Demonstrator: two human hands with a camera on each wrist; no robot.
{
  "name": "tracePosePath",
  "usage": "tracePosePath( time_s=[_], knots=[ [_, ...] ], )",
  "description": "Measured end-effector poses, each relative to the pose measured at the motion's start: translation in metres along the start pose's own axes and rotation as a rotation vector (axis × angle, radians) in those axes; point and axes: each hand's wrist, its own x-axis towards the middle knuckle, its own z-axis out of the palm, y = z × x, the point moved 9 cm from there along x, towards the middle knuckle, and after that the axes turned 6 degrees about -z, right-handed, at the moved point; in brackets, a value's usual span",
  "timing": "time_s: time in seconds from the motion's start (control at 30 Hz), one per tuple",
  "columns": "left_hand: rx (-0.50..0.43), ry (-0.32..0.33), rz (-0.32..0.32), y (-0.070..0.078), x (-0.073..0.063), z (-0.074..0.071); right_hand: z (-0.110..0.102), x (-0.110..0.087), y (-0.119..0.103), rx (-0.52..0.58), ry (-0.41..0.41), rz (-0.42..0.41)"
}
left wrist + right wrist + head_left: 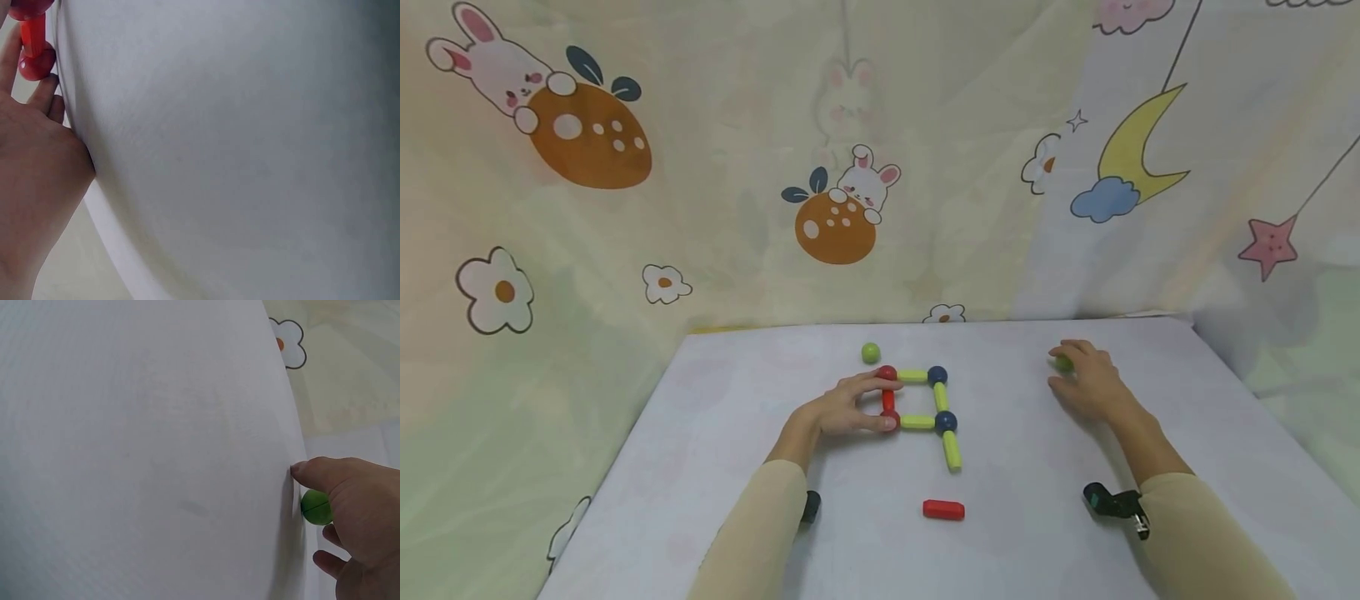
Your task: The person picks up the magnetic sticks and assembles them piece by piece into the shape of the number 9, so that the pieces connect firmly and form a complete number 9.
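Observation:
A square of magnetic rods and balls lies on the white table. My left hand (850, 407) grips its left side, thumb at the lower red ball (891, 419) and fingers at the upper red ball (887, 372), with a red rod (34, 34) between them. Yellow-green rods (917, 422) and two blue balls (946, 422) make up the rest; one more rod (952, 452) sticks out toward me from the lower blue ball. At the right, my right hand (1090, 383) reaches around a green ball (317, 507), fingers over it and thumb a little apart.
Another green ball (870, 353) sits behind the square. In front lies a loose red rod (943, 510). A patterned cloth (737, 167) hangs behind the table's far edge. A dark wrist camera (1112, 502) juts from the right sleeve.

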Motion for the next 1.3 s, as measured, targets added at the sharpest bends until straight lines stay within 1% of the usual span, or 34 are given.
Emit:
tracePosePath(
  time_s=[0.17, 0.47, 0.77, 0.93, 1.07, 1.3],
  knots=[
    [-0.002, 0.001, 0.002, 0.001, 0.0, 0.002, 0.001, -0.003, 0.001, 0.034, -0.001, -0.01],
    [-0.007, -0.002, -0.005, 0.0, 0.002, 0.005, 0.004, -0.01, 0.001, 0.056, 0.006, 0.009],
    [0.012, -0.003, -0.001, 0.003, 0.0, 0.004, 0.001, -0.017, -0.01, 0.076, 0.019, -0.003],
    [0.016, -0.004, -0.004, 0.002, 0.0, 0.004, 0.002, -0.021, -0.021, 0.103, 0.048, -0.039],
    [0.019, 0.004, 0.0, 0.003, 0.0, 0.003, 0.002, -0.024, -0.031, 0.111, 0.054, -0.058],
    [0.022, 0.005, 0.002, 0.0, 0.001, 0.001, 0.011, -0.029, -0.036, 0.153, 0.034, -0.018]
  ],
)
